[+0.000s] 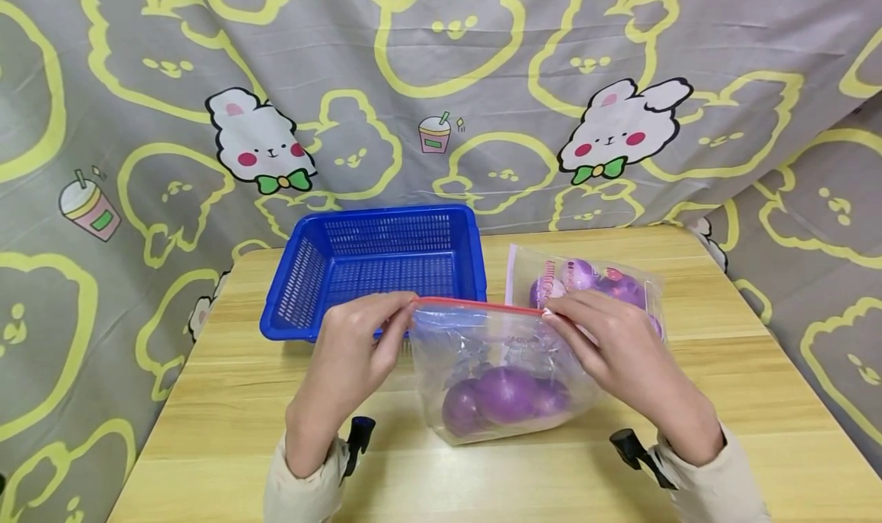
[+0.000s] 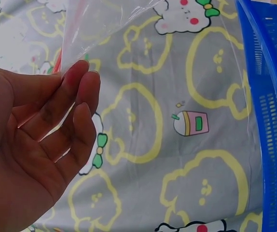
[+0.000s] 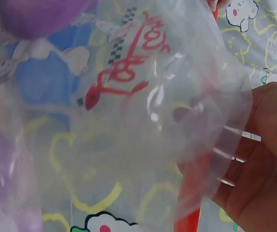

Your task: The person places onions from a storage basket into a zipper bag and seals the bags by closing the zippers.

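Observation:
A clear zip bag [image 1: 441, 354] with a red top strip stands upright over the table, several round purple fruits [image 1: 506, 395] at its bottom. My left hand [image 1: 354, 347] pinches the left end of the red strip between thumb and fingertip. At the strip's right end, my right hand [image 1: 613, 347] pinches the other corner. In the left wrist view the left hand [image 2: 47, 116] holds the bag's corner, its other fingers loosely bent. Red lettering shows on the bag [image 3: 124, 82] in the right wrist view, with the right hand [image 3: 264, 159] at its edge.
Behind the left hand stands a blue plastic basket [image 1: 386, 266]. A second clear bag [image 1: 520, 274] with purple fruits lies behind the right hand. The wooden table [image 1: 227, 431] meets a grey patterned cloth [image 1: 413, 171] at the back.

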`<state>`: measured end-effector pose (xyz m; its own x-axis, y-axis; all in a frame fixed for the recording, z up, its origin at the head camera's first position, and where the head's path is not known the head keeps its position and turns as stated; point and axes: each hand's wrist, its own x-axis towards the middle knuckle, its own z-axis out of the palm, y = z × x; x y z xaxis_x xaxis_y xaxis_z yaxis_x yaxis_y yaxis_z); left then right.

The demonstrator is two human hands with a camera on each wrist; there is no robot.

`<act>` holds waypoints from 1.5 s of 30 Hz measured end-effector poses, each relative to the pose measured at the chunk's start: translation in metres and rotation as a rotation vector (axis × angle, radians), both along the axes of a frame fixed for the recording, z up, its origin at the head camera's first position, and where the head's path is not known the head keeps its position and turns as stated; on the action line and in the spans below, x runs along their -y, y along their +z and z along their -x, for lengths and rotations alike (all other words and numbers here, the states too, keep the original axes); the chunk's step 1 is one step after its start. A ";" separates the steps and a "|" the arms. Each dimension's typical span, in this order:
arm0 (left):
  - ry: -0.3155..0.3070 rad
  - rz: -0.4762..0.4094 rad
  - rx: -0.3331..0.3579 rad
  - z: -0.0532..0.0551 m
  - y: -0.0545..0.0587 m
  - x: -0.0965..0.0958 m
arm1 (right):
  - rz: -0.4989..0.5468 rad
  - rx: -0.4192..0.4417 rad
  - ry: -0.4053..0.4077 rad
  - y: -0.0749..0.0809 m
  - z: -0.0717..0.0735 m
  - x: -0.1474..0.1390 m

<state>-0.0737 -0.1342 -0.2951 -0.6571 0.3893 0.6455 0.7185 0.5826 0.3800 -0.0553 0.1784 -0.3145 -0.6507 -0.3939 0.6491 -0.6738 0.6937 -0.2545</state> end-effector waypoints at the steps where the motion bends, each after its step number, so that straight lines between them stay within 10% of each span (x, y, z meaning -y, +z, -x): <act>1: 0.000 -0.001 0.001 0.000 0.000 0.000 | 0.000 0.001 -0.006 0.000 0.000 -0.002; 45: 0.010 -0.017 0.039 0.011 -0.007 -0.002 | 0.008 0.136 -0.270 -0.022 -0.041 -0.073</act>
<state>-0.0847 -0.1318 -0.3020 -0.6855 0.3719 0.6260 0.6973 0.5827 0.4174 -0.0138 0.2512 -0.3367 -0.8122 -0.1901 0.5515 -0.4246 0.8410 -0.3354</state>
